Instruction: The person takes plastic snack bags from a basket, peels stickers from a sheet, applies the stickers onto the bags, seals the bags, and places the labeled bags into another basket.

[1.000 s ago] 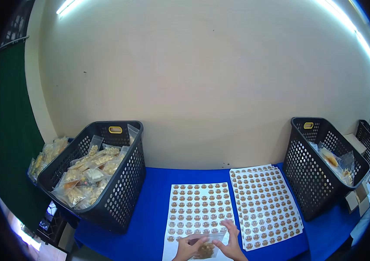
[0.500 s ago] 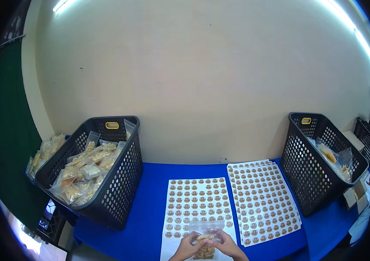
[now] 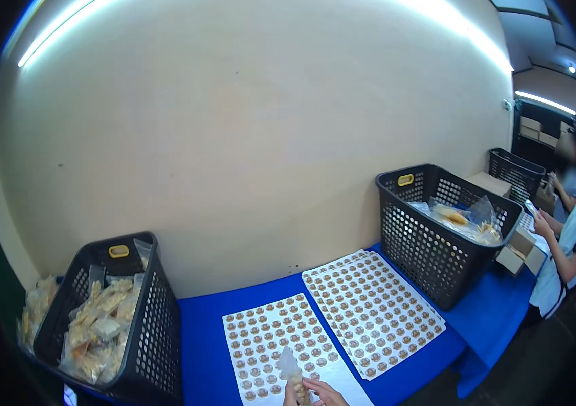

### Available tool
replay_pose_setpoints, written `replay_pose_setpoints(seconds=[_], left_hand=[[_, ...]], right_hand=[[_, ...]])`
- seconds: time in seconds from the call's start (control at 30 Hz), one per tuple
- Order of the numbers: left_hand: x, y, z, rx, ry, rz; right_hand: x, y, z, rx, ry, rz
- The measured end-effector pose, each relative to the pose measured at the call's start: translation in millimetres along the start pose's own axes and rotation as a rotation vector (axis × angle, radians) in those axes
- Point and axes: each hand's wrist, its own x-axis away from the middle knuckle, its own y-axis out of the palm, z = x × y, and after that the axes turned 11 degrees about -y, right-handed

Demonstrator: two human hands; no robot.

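At the bottom centre, my left hand [image 3: 291, 394] and my right hand [image 3: 325, 392] are closed round a small clear zip bag [image 3: 289, 364] with pale pieces in its lower part. The bag stands upright, seen nearly edge-on. Under it lies a white sheet of round brown stickers [image 3: 261, 326], with a bare white part at its lower right. A stack of similar sticker sheets [image 3: 376, 304] lies to the right on the blue cloth [image 3: 200, 338].
A black basket [image 3: 159, 338] full of filled bags stands at left, more bags [image 3: 36, 304] beyond it. Another black basket [image 3: 416, 254] with fewer bags is at right. Farther right are an open carton [image 3: 519, 250] and a person [image 3: 572, 237] holding a phone-like object.
The view has swung right and tilted, bringing people at the right into sight. My hands have turned the bag from face-on to nearly edge-on.
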Motion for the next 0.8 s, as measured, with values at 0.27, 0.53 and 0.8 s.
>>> replay_pose_setpoints(seconds=[0.27,0.53,0.8], left_hand=[[15.4,-18.5,4.9,0.268,-0.261,0.068],[26.6,-20.7,10.2,0.015,-0.222,-0.077],[16.3,-7.8,-6.1,0.028,-0.196,-0.169]], right_hand=[[19.9,17.4,26.1,0.383,0.092,0.28],[52.8,18.1,18.6,-0.047,0.42,0.401],[54.8,-15.7,-29.8,-0.247,0.471,0.3]])
